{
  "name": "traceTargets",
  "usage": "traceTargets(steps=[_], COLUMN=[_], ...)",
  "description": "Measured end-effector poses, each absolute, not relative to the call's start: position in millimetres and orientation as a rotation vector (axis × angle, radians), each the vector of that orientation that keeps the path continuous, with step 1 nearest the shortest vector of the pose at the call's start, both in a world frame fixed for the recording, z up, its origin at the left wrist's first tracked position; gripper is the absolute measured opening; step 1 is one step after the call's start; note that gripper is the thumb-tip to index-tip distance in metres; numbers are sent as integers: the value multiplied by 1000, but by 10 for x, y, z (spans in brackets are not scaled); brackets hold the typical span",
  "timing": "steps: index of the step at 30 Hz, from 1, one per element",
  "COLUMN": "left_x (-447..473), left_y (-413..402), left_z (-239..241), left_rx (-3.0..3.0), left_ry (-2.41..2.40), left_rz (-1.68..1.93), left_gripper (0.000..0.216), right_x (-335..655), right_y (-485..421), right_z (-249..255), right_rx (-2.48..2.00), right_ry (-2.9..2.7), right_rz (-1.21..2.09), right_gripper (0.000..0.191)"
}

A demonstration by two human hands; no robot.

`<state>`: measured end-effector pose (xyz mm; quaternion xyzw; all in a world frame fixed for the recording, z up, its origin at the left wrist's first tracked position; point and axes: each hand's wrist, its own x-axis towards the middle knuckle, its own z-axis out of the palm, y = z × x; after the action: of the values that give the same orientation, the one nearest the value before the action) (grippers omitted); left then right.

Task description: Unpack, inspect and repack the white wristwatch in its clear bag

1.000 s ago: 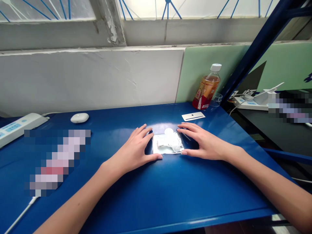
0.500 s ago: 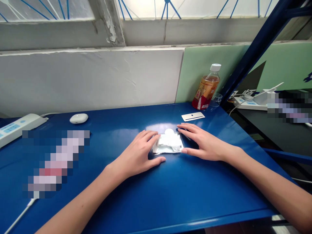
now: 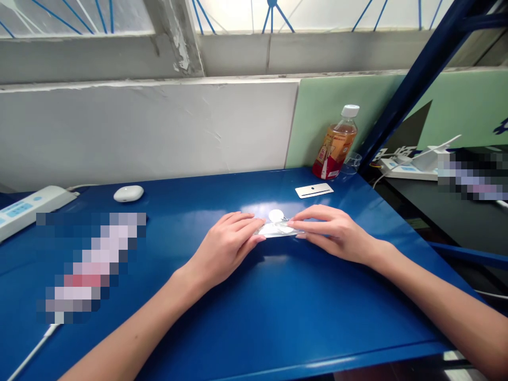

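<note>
Between my two hands a small shiny silver-white packet [image 3: 272, 230], seemingly plastic, is tilted up at its near edge from the blue tabletop [image 3: 246, 328]. My left hand [image 3: 228, 241] pinches its left end, thumb below and fingers on top. At the other end, my right hand [image 3: 333, 233] grips the packet between thumb and fingers. Just behind the packet lies a white round disc [image 3: 276, 215], with a thin dark piece beside it toward my right fingertips. What the packet contains cannot be made out.
Behind my right hand lies a flat white slotted card [image 3: 314, 190]. A drink bottle [image 3: 335, 143] stands by the wall near a blue post [image 3: 416, 79]. At the left are a white earbud case [image 3: 128, 193], a power strip [image 3: 35, 206] and a blurred-out item [image 3: 91, 264] with a white cable [image 3: 34, 349].
Both hands have closed on the packet's ends, where before they lay spread around it. The packet's near edge has risen off the table, and the disc behind shows more fully.
</note>
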<state>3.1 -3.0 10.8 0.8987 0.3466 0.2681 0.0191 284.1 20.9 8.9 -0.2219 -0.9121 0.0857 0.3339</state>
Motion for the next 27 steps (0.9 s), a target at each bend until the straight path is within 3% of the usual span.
traceTargets(steps=[5, 7, 11, 14, 19, 23, 27], left_x=[54, 50, 41, 39, 19, -1, -3], left_y=[-79, -99, -117, -113, -91, -65, -53], left_z=[162, 163, 146, 136, 120, 102, 91], left_rx=[2710, 2665, 2612, 2583, 2580, 2591, 2601], left_ry=[955, 966, 1059, 1096, 1131, 1118, 1116], left_rz=[1179, 1242, 1132, 918, 680, 603, 594], left_gripper=[18, 21, 45, 47, 63, 53, 50], right_x=[2782, 2763, 2736, 2720, 2738, 2786, 2819], right_y=[142, 125, 135, 161, 188, 199, 215], right_z=[157, 178, 186, 168, 87, 26, 34], right_rx=[-716, -864, -1031, -1080, -1141, -1180, -1072], right_ry=[-2111, -1996, -1813, -1792, -2023, -2283, -2391], right_rz=[581, 773, 1113, 1179, 831, 317, 152], right_gripper=[19, 16, 23, 26, 24, 20, 26])
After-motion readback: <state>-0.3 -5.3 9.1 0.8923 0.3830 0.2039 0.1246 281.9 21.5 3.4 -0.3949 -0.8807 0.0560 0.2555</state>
